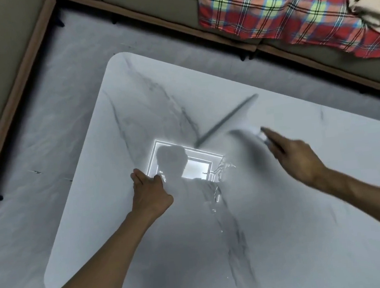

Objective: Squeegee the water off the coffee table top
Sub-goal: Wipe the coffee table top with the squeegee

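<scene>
Table (290,239) top, marble-patterned, carries a water streak (215,188) at centre. Left hand (148,191) rests flat, fingers loosely spread, holding nothing. Right hand (297,157) grips the squeegee (229,120) (motion-blurred), blade on the far surface.

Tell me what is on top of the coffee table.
On the coffee table: a streak of water, the blurred squeegee gripped by the right hand, and the left hand resting flat. The marble under both hands is hidden.

home living room, sofa (4,58), plaid blanket (275,8), marble coffee table (196,249)
</scene>
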`<state>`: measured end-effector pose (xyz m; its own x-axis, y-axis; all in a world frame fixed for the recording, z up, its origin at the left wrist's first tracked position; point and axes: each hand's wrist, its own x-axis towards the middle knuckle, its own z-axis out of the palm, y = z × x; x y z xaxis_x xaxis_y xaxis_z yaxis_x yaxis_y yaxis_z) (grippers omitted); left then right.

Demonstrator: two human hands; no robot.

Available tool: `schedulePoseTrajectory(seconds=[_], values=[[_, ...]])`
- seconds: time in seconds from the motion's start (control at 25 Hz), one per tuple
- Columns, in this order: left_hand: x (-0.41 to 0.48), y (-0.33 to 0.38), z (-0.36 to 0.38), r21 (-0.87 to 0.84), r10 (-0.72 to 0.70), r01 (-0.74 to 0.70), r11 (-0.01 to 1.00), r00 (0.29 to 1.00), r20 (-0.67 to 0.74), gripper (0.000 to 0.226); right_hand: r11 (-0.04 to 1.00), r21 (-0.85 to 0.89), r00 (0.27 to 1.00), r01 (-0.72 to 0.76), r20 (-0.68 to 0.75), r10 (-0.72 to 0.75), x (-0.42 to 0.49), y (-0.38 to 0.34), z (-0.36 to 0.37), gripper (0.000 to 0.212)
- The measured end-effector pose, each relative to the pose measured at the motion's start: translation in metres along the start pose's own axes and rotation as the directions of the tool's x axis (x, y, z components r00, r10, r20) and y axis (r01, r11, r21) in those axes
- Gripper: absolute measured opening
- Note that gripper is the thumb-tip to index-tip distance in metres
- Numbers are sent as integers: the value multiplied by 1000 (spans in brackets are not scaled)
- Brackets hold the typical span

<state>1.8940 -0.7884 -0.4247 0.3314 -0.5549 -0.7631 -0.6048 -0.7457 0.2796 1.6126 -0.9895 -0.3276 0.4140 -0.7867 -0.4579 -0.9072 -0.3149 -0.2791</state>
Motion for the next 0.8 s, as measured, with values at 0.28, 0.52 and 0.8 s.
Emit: schedulePoseTrajectory(seconds=[0.28,0.52,0.8], values=[[2,0,0,9,-20,20,1000,999,47,27,938,239,950,-251,-126,286,92,-55,28,44],[4,-4,7,45,-19,18,999,1000,19,26,981,62,983,-185,-8,186,-37,-6,59,46],[-9,9,31,63,181,-171,983,946,-270,28,979,116,984,-170,-38,175,-53,19,15,49]])
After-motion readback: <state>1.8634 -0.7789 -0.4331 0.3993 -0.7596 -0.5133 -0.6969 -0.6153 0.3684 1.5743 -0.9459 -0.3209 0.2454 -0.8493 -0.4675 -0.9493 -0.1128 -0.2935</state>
